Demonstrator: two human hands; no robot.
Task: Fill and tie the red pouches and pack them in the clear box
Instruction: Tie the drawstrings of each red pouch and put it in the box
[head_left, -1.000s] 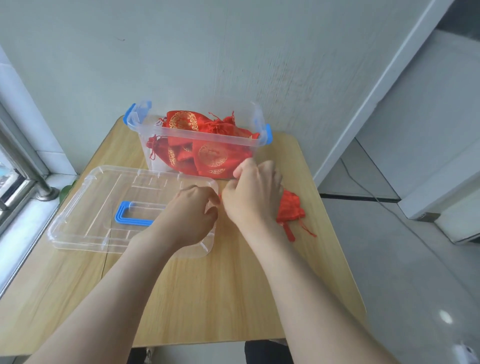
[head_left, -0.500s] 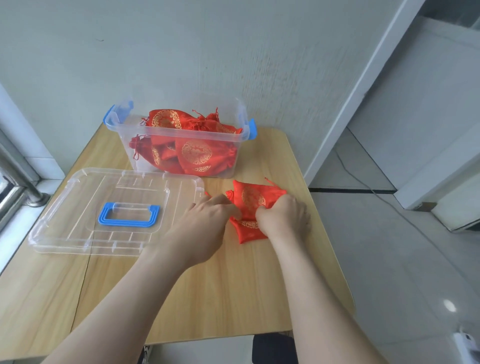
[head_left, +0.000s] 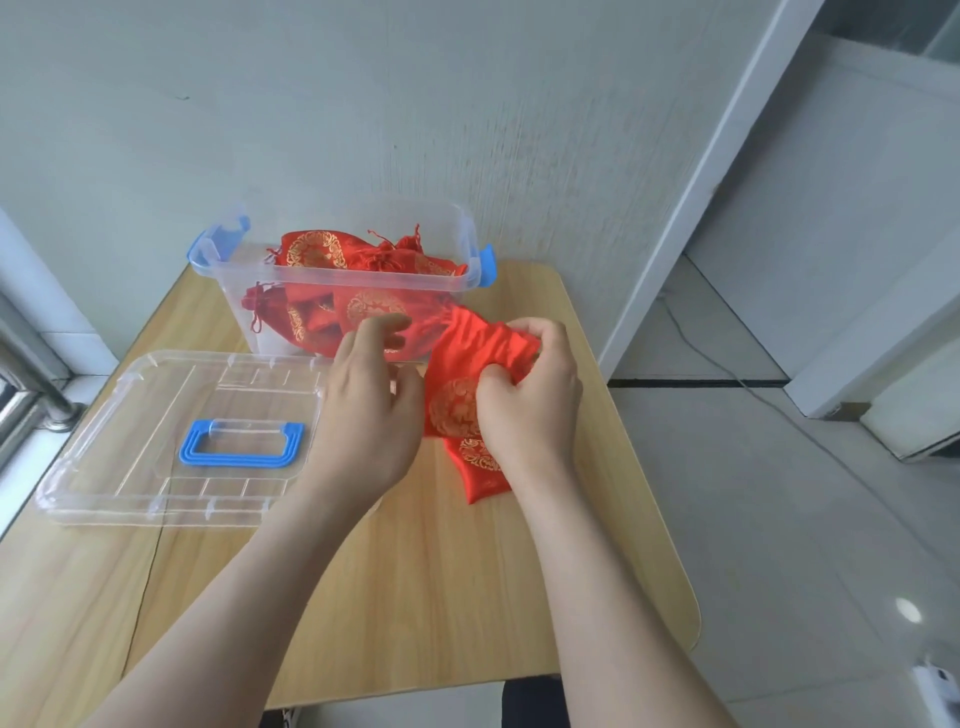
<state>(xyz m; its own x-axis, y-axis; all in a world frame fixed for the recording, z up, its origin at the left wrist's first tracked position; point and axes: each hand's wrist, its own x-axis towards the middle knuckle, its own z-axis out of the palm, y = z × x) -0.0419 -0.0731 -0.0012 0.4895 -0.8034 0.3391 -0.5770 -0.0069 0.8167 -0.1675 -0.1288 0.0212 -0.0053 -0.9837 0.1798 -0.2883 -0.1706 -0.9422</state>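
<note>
A clear box (head_left: 470, 244) with blue latches stands at the table's back, several tied red pouches (head_left: 311, 252) piled inside. In front of its right end, my right hand (head_left: 530, 400) grips the bunched mouth of a red pouch with a gold pattern (head_left: 465, 353), lifting that end off the table. A second red pouch (head_left: 475, 470) lies flat beneath it, partly hidden by my right wrist. My left hand (head_left: 369, 410) hovers just left of the lifted pouch, fingers loosely spread, thumb near the cloth's edge, holding nothing that I can see.
The box's clear lid (head_left: 130, 415) with a blue handle (head_left: 241, 447) lies on the left of the wooden table (head_left: 441, 597). A wall rises behind the box. The table's right edge drops to a tiled floor; a metal rail is at far left.
My right hand has gathered the top pouch's mouth and raised it. My left hand has come off the pouch and lifted slightly to its left.
</note>
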